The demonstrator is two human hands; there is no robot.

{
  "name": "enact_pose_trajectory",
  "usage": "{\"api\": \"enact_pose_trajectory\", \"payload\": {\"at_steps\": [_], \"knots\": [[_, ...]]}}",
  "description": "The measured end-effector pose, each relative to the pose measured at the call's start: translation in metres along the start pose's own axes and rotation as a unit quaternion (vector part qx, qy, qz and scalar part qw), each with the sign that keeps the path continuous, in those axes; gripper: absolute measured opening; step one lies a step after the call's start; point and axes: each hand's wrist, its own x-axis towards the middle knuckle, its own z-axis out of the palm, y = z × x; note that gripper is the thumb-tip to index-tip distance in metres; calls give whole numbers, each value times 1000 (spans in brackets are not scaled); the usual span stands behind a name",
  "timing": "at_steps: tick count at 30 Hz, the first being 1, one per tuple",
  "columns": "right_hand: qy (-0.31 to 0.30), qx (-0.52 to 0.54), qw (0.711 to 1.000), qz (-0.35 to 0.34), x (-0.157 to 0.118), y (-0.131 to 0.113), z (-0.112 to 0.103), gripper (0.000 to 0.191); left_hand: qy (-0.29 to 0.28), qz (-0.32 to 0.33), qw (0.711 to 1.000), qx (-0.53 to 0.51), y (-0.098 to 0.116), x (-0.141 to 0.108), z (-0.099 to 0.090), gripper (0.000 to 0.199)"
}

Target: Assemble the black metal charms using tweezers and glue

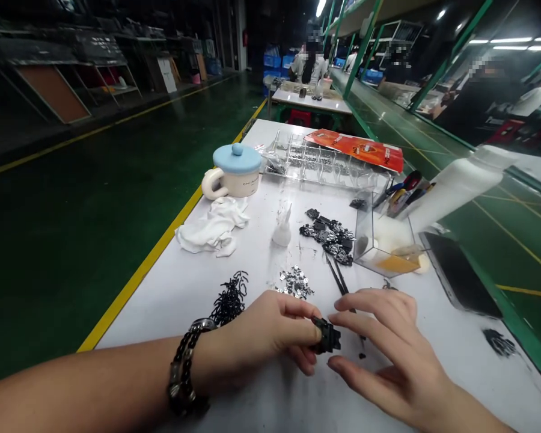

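Observation:
My left hand pinches a small black chain-like assembly between thumb and fingers, with a beaded metal bracelet on its wrist. My right hand hovers beside that piece, fingers apart around it and holding nothing. Black tweezers lie just above my right fingers. Farther up the white table sits a heap of black-and-silver parts. A smaller scatter of silver bits lies nearer, and a tangle of black links lies above my left wrist.
A blue-lidded mug, white cloth, clear compartment tray, orange packet, clear box holding tools, white bottle and black pad crowd the table. A person sits at a farther table.

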Motion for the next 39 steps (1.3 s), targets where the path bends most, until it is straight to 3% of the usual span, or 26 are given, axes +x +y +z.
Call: {"api": "enact_pose_trajectory", "payload": {"at_steps": [21,30,39], "knots": [[26,44,998,24,3,5,9,18,3,-46,999,-1,0,4,0,9],[53,59,996,27,2,4,12,17,8,-36,999,-5,-1,4,-1,12],[24,55,998,33,1,3,8,19,5,-32,999,-1,2,2,-1,10]]}}
